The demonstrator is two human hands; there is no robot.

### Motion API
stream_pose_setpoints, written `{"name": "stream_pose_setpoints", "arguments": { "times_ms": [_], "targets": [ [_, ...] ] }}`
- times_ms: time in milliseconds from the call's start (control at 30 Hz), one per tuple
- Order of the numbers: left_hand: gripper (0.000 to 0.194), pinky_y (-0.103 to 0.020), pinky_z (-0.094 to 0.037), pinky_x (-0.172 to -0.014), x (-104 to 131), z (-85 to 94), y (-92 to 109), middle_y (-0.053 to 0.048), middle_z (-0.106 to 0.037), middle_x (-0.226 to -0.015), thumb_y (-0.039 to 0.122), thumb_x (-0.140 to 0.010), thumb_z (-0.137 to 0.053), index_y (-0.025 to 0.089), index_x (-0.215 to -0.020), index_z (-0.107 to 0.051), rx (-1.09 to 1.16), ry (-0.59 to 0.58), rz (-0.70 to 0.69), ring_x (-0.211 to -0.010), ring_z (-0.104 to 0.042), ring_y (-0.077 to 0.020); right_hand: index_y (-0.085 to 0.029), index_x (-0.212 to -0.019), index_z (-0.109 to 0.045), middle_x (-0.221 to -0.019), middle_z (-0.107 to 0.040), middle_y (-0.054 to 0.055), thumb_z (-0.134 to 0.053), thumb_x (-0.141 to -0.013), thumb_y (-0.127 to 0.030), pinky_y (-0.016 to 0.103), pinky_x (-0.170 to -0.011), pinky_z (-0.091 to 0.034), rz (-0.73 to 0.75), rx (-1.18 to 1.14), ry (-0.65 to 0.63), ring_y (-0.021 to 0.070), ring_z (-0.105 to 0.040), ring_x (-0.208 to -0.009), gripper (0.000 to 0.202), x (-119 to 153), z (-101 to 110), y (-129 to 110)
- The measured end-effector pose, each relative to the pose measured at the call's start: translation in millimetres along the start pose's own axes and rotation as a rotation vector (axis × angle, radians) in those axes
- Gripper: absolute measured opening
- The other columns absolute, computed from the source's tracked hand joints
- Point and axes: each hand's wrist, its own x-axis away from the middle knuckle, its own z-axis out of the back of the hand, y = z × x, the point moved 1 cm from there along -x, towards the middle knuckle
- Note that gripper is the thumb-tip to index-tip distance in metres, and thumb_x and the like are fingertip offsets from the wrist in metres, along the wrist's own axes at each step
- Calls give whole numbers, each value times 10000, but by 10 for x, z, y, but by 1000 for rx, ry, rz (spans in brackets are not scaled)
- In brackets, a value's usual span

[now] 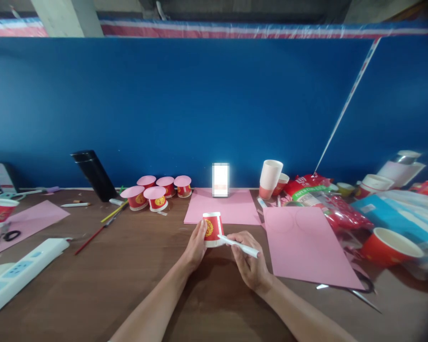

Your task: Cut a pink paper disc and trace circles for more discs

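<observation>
Left hand [196,244] is holding a red paper cup [213,230] above the counter [135,289], its thumb lying along the cup's side. Right hand [249,259] is pinching a white pen [248,250], the tip pointing at the cup's wall close to a pale vertical strip. Whether the tip is touching or just hovering, we are not able to tell.

Progress: beyond the left hand and off to its left, we are counting five red cups [158,204], each carrying a pink disc [155,192] on top. We are judging these complete as far as the discs go. The cup between our hands is showing no disc, so we are reading it as the one lagging behind. We are finding no clear pen mark on its visible side.

Stock: to the right of the right hand, a pink sheet [314,254] is lying uncut where we are looking, and what seem to be two round outlines are showing near its far edge. Straight ahead of both hands, more pink paper [203,206] is lying flat. Farther beyond the right hand, a stack of white cups [271,173] is standing near a red packet [308,187]. Well to the left of the left hand, black-handled scissors [12,235] are resting on another pink piece [44,216].
</observation>
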Motion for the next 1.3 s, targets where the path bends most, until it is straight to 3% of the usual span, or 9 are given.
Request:
{"name": "stream_pose_setpoints", "arguments": {
  "times_ms": [433, 1300],
  "targets": [
    [353, -232, -424, -619, -5, 15, -5, 14, -589, -712, 497, -718, -603, 172, -841, -540, -19, 7, -12, -612, -516, -101, -187, -1004, -565, -889, -607, 77, -415, -875, -157, 353, -745, -459, 15, 3, -16, 201, -556, -811, 201, 3, -18, 24],
    [341, -296, -474, -741, -17, 33, -16, -30, -655, -797, 455, -738, -603, 152, -892, -576, 46, -32, -16, -728, -606, -150, -195, -953, -564, -864, -614, 64, -424, -873, -167, 330, -728, -460, -18, 39, 12, 194, -563, -804, 163, -13, 12, 35]
  ]
}}
